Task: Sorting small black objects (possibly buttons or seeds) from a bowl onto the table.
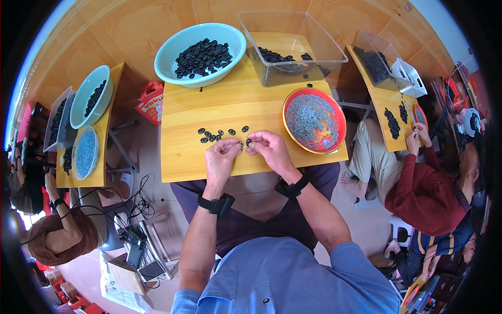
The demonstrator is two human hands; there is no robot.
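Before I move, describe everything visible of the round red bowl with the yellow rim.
The shallow, round red bowl, yellow-rimmed and seemingly plastic, sits upright near the right edge of the yellow wooden tabletop. Loose, thin grey pieces cover much of its interior, leaving red showing along its right. The right hand is apart from it.

White lettering (150,99) stands — on a red carton (150,103).

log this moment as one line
left hand: pinching small piece, kind unclear | right hand: pinching black oval piece | table: loose black ovals beyond left hand | red bowl: grey pieces, right of hands
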